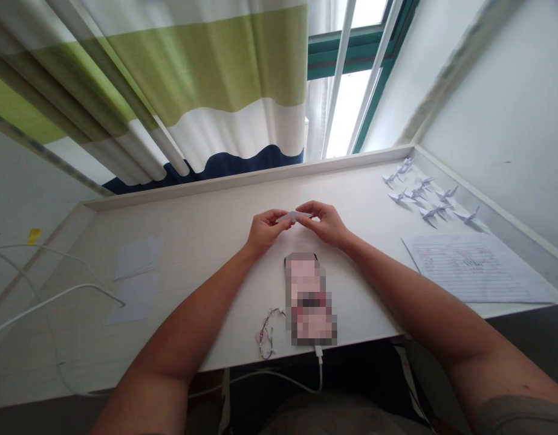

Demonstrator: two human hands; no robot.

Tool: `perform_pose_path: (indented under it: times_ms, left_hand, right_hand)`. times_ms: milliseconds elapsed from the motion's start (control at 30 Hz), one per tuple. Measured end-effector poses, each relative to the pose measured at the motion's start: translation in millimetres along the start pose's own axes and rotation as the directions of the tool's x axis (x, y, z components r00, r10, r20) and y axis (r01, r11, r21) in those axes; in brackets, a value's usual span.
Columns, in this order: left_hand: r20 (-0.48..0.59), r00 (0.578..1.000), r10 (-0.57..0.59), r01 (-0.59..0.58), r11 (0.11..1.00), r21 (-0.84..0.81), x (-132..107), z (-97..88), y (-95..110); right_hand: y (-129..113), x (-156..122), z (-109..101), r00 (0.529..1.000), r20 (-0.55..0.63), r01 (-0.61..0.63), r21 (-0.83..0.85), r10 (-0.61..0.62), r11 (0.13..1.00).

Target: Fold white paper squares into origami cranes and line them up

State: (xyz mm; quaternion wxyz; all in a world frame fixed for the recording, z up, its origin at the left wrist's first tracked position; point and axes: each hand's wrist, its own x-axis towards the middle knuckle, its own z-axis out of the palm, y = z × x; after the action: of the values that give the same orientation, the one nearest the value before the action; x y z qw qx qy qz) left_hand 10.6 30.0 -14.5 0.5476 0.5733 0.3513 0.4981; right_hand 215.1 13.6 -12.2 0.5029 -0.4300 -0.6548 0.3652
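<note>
Between my two hands is a small folded piece of white paper [293, 215], held just above the white desk. My left hand [266, 231] pinches its left side with thumb and fingers. On the other side, my right hand [324, 223] grips the right end, which pokes out between thumb and forefinger. Fingers cover much of the paper, so its exact fold is hard to make out. Below the hands lies a phone [308, 299], its screen blurred out, with a beaded strap [264, 335] at its left.
Several white paper cranes [419, 194] stand at the desk's [206, 241] back right. Lined written sheets [473, 269] lie in front of them. Blank paper slips [136, 272] rest at the left, near a white cable [65, 290]. A charging plug [318, 353] runs from the phone over the front edge.
</note>
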Motion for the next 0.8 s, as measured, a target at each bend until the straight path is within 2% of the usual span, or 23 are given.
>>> perform_pose_path:
  times_ms: [133,267,400,533,633,800]
  left_hand:
    - [-0.028,1.0,0.005,-0.005,1.0,0.012,1,-1.2,0]
    - [-0.118,0.993,-0.016,0.004,0.995,-0.096,3,-1.1,-2]
    - [-0.149,0.988,-0.044,0.021,0.988,-0.155,3,4.1,-3]
    - [-0.107,0.993,-0.053,0.041,0.993,-0.11,-1,9.6,-1]
    - [-0.084,0.995,-0.047,0.043,0.997,-0.057,-3,10.6,0]
    - [-0.114,0.993,-0.031,0.029,0.999,-0.016,-3,9.1,0]
  right_hand:
    - [-4,1,5,0.994,0.055,-0.104,0.16,0.096,0.982]
    - [-8,-1,9,0.977,0.094,-0.209,0.314,0.189,0.926]
    - [-10,-1,11,0.968,0.057,-0.249,0.35,0.245,0.903]
    - [-11,-1,14,0.953,0.013,-0.282,0.395,0.302,0.874]
    - [-11,0,15,0.942,0.027,-0.317,0.405,0.335,0.858]
    - [-10,-1,12,0.926,0.095,-0.375,0.363,0.367,0.853]
